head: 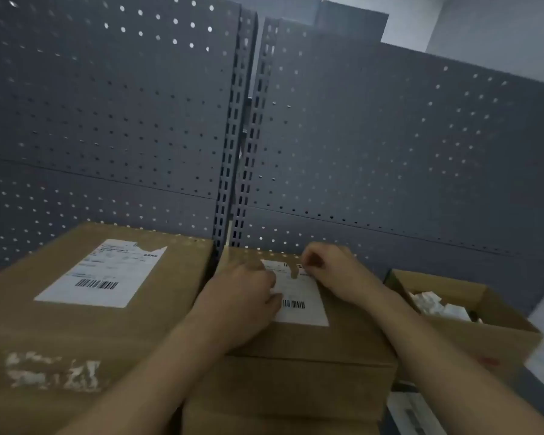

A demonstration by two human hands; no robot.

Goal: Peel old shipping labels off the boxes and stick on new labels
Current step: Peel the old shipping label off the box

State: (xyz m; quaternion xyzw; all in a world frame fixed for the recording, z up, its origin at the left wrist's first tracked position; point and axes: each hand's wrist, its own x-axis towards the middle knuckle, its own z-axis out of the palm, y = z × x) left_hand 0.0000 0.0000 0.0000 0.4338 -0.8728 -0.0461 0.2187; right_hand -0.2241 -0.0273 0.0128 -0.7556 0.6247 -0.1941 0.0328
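The shipping label [299, 296] is white, with a barcode near its lower edge, and it lies on the top face of the middle box [296, 343]. Its upper edge is torn and has a ragged notch. The right hand [330, 268] is at this upper edge, near the far right corner of the label. Its fingers are curled and the fingertips pinch a small piece of the label there. The left hand [242, 296] lies on the left part of the same label, with the fingers rather straight and pressing down on the paper; it grips nothing. Both forearms reach over the near edge of the middle box.

The middle box stands on another carton [296, 387] directly under it. Just to the left of the middle box is a larger box [176, 277], almost touching it. This one carries a second label [101, 274] on top, also with a barcode and with a torn upper edge. On its front face there are white paper remains [54, 368]. To the right of the middle box, and a little lower, is an open carton [484, 328] with crumpled white paper [437, 304] inside. Behind the middle box rises a grey pegboard wall [107, 120], made of panels with a slotted upright between them.
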